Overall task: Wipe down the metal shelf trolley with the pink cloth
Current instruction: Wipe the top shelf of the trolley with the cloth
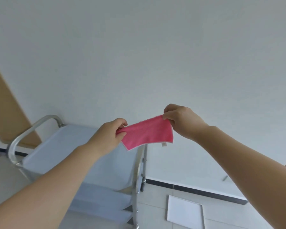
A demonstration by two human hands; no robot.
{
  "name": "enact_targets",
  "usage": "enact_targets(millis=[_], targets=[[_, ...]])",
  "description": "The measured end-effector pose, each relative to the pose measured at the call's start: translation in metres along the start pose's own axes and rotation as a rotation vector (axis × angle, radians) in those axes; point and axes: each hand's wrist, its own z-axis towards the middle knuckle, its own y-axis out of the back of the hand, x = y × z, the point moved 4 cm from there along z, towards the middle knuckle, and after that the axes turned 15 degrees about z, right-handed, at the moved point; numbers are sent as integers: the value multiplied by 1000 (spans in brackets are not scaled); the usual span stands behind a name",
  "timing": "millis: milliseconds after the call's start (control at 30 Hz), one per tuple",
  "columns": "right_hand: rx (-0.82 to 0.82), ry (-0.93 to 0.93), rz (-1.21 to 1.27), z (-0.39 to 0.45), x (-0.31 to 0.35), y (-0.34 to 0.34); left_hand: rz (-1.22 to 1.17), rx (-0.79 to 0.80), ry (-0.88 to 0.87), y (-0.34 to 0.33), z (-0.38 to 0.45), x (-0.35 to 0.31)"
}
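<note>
Against the plain wall (139, 47), your left hand (109, 134) and right hand (180, 119) pinch the pink cloth (147, 133) taut above the trolley (76, 142); loosen either pinch and it may drop.

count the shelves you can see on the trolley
3: the top shelf under the pink cloth, a middle shelf below, and a bottom shelf; arms hide parts.

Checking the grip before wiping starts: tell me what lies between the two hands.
The head view shows only the pink cloth, stretched in the air between the left hand and right hand.
</note>
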Motion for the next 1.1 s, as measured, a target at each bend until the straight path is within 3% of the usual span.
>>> enact_targets(millis=[200,400,700,1100], targets=[[100,-32,35,38,65,-95,-10,21,88,34,-54,111],[178,-50,-53,49,78,-152,-20,40,111,20,-65,166],[277,-161,-98,52,16,-222,-17,137,175,-37,-24,212],[365,-424,-166,67,-31,-293,-54,336,102,-103,22,268]])
